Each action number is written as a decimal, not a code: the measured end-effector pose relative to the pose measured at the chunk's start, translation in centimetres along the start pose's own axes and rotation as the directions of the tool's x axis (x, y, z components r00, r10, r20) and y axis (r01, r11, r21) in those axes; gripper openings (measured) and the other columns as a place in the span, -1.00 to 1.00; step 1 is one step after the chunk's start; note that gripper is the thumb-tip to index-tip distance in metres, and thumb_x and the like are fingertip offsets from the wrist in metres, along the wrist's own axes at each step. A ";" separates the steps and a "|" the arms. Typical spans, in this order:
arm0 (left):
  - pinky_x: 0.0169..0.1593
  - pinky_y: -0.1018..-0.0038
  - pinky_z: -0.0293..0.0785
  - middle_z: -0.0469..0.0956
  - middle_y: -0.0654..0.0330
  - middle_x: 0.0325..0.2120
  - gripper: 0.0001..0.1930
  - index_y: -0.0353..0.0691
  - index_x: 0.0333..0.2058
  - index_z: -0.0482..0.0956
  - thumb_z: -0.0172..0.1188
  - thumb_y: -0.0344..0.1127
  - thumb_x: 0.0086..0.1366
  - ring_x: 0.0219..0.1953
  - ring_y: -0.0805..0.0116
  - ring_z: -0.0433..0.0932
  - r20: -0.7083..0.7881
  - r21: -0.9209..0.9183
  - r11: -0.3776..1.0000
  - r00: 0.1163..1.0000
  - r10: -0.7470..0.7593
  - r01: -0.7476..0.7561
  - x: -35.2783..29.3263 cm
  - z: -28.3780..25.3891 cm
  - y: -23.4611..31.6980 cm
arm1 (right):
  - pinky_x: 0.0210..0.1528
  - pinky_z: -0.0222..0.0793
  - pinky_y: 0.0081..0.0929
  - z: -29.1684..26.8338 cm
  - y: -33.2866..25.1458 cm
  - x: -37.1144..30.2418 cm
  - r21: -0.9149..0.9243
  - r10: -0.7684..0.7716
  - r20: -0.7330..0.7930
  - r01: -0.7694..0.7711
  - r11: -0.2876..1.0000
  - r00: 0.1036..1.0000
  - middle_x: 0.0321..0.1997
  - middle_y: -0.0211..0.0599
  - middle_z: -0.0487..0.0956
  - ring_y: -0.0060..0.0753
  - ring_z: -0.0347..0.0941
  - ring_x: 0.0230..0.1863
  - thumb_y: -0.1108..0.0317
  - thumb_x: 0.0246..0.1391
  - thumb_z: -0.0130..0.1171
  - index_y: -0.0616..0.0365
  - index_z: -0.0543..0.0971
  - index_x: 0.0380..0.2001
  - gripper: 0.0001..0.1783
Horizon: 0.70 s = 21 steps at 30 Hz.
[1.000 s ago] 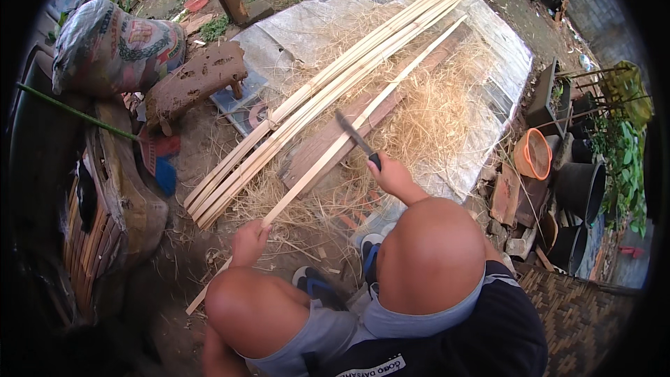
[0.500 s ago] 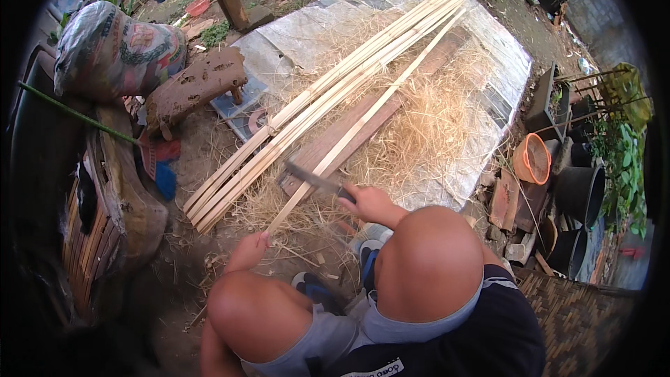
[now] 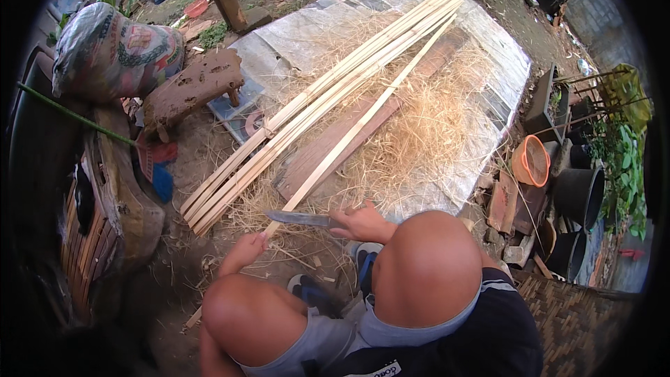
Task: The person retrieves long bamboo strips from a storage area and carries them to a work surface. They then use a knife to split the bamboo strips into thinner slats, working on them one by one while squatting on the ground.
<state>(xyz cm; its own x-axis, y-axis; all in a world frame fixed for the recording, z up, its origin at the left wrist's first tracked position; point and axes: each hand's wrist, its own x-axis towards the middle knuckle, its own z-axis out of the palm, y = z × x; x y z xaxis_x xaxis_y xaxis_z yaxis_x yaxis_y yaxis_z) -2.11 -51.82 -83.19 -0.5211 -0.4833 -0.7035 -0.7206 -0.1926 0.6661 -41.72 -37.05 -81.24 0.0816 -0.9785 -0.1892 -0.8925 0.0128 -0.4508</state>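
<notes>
Left hand (image 3: 244,251) pinches pale strip (image 3: 343,144), long axis toward 1 o'clock. Right hand (image 3: 363,224) grips knife (image 3: 303,219), blade pointing 9 o'clock across strip; left hand nearer tip.

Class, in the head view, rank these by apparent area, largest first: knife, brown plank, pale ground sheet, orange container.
1. Pale ground sheet
2. Brown plank
3. Orange container
4. Knife, in the right hand
</notes>
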 end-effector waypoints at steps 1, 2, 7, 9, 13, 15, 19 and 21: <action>-0.35 0.41 0.39 0.47 0.28 -0.59 -0.53 -0.26 -0.36 0.57 -0.07 -0.01 0.58 -0.52 0.42 0.41 0.036 -0.023 1.000 0.999 0.011 -0.010 -1.1 -0.5 -1.4 | -0.31 0.58 0.04 0.8 -0.6 -0.7 -0.031 -0.113 0.022 0.114 0.993 0.993 -0.40 0.04 0.67 0.15 0.66 -0.37 -0.15 0.37 0.03 -0.10 0.44 0.17 -0.51; -0.37 0.44 0.38 0.46 0.29 -0.59 -0.54 -0.25 -0.35 0.57 -0.07 0.00 0.59 -0.53 0.44 0.40 0.100 -0.122 0.990 0.994 -0.054 0.066 -2.6 -1.6 -2.9 | -0.34 0.59 -0.02 0.4 2.0 0.1 -0.020 0.099 -0.084 -0.101 0.995 0.991 -0.39 0.02 0.66 0.12 0.66 -0.39 -0.14 0.37 0.04 -0.09 0.44 0.17 -0.50; -0.48 0.52 0.30 0.39 0.35 -0.60 -0.59 -0.19 -0.27 0.55 -0.05 0.01 0.60 -0.59 0.54 0.32 0.115 -0.255 0.948 0.980 -0.164 0.189 -3.1 -2.8 -0.6 | -0.36 0.60 -0.05 0.2 2.5 2.5 0.104 0.298 -0.040 -0.293 0.951 0.954 -0.33 -0.01 0.66 0.10 0.66 -0.41 -0.17 0.36 0.04 -0.11 0.44 0.21 -0.47; -0.49 0.53 0.30 0.41 0.35 -0.60 -0.60 -0.20 -0.26 0.55 -0.03 0.00 0.59 -0.60 0.56 0.33 0.070 -0.170 0.983 0.996 -0.052 0.064 -1.6 -1.6 0.3 | -0.37 0.59 -0.04 -0.7 2.0 2.2 0.001 0.153 -0.088 -0.154 0.988 0.984 -0.39 -0.06 0.66 0.06 0.66 -0.42 -0.17 0.37 0.01 -0.07 0.46 0.14 -0.50; -0.48 0.53 0.31 0.50 0.32 -0.57 -0.66 -0.23 -0.22 0.57 0.02 -0.07 0.58 -0.58 0.55 0.38 0.082 -0.259 0.964 0.996 -0.040 0.060 -4.1 -4.1 -4.0 | -0.38 0.56 0.01 -3.8 6.7 3.2 0.109 0.492 -0.218 -0.480 0.871 0.843 -0.45 -0.05 0.67 0.09 0.65 -0.41 -0.13 0.37 0.03 0.00 0.50 0.01 -0.55; -0.45 0.54 0.33 0.53 0.31 -0.55 -0.67 -0.24 -0.20 0.57 0.02 -0.08 0.58 -0.57 0.55 0.41 0.054 -0.248 0.965 0.996 -0.069 0.081 -3.9 -3.3 -3.1 | -0.36 0.56 0.02 -3.8 8.2 3.5 0.107 0.540 -0.249 -0.531 0.841 0.804 -0.44 -0.02 0.67 0.11 0.65 -0.39 -0.14 0.37 0.03 0.01 0.51 0.01 -0.54; -0.39 0.56 0.41 0.55 0.28 -0.53 -0.68 -0.24 -0.17 0.58 0.03 -0.09 0.57 -0.54 0.55 0.44 0.135 -0.186 0.980 0.989 -0.051 0.076 -1.8 -1.4 -0.5 | -0.33 0.56 0.04 -1.4 2.9 2.5 -0.024 0.187 -0.174 -0.194 0.981 0.967 -0.41 0.04 0.67 0.16 0.65 -0.37 -0.14 0.37 0.04 0.02 0.51 0.02 -0.53; -0.36 0.52 0.44 0.56 0.27 -0.52 -0.68 -0.24 -0.15 0.58 0.07 -0.08 0.55 -0.53 0.52 0.46 0.182 -0.252 0.956 0.978 -0.105 0.149 -4.3 -3.4 -3.0 | -0.32 0.56 0.06 -2.0 6.4 2.7 -0.049 0.239 -0.231 -0.256 0.965 0.943 -0.39 0.07 0.68 0.19 0.65 -0.35 -0.14 0.37 0.04 0.03 0.51 0.02 -0.52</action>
<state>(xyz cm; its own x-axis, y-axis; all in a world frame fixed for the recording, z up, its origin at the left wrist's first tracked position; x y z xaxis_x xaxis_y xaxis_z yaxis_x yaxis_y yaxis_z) 3.82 -52.10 -81.32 -0.5174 -0.2964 -0.8027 -0.6517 -0.4714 0.5942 -48.10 -40.08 -82.86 -0.2387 -0.9674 -0.0844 -0.9041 0.2531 -0.3444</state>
